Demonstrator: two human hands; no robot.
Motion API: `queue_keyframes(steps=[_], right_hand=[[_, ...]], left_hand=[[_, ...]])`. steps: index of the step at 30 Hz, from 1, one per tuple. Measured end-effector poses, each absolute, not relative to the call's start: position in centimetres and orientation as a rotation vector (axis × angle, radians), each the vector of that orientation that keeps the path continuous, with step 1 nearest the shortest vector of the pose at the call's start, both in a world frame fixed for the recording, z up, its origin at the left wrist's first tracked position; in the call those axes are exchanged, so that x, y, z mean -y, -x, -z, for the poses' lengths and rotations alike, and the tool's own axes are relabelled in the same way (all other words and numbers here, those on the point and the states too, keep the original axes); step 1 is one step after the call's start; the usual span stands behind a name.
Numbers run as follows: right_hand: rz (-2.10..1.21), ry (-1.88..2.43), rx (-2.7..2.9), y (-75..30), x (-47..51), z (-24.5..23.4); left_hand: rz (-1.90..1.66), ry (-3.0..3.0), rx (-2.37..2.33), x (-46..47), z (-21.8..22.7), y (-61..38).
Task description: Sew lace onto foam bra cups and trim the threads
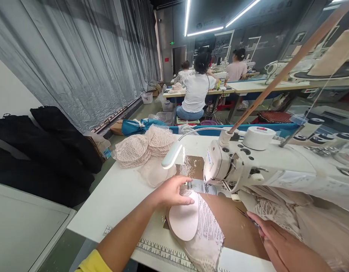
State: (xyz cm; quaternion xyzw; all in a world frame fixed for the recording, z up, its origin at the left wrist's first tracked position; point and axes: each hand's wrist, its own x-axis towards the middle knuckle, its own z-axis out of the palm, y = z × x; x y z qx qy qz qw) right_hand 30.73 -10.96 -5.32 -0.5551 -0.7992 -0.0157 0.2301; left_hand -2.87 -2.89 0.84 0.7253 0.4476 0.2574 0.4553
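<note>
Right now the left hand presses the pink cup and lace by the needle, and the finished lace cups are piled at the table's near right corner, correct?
Not quite. The head view shows the left hand on the pink cup and lace by the needle, but the pile of lace cups sits at the table's far left, beyond the hand, not the near right corner.

Bright ceiling light strips (208, 30) light the room evenly; glare flashes off the metal plate (193, 168) under the sewing machine (248, 166). Edges bend, wide-angle.
</note>
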Motion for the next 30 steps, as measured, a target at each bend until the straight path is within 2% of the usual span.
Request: queue_keyframes(steps=[8,15,24,30], right_hand=[[-0.559,1.555,2.184,-26.5,10.2,3.0],[-0.787,1.38,2.109,-22.3,7.5,0.6],[-1.06,1.353,2.015,-21.4,6.4,1.8],[-1.145,1.297,2.025,-20.7,6.7,1.0]], left_hand=[[-0.501,-1.509,-1.034,2.2,2.2,2.2],[-0.513,-1.318,-0.907,3.1,2.2,1.8],[-0.551,-1.206,-0.771,3.5,1.3,1.6],[-0.524,-1.226,-0.768,3.6,1.0,1.4]])
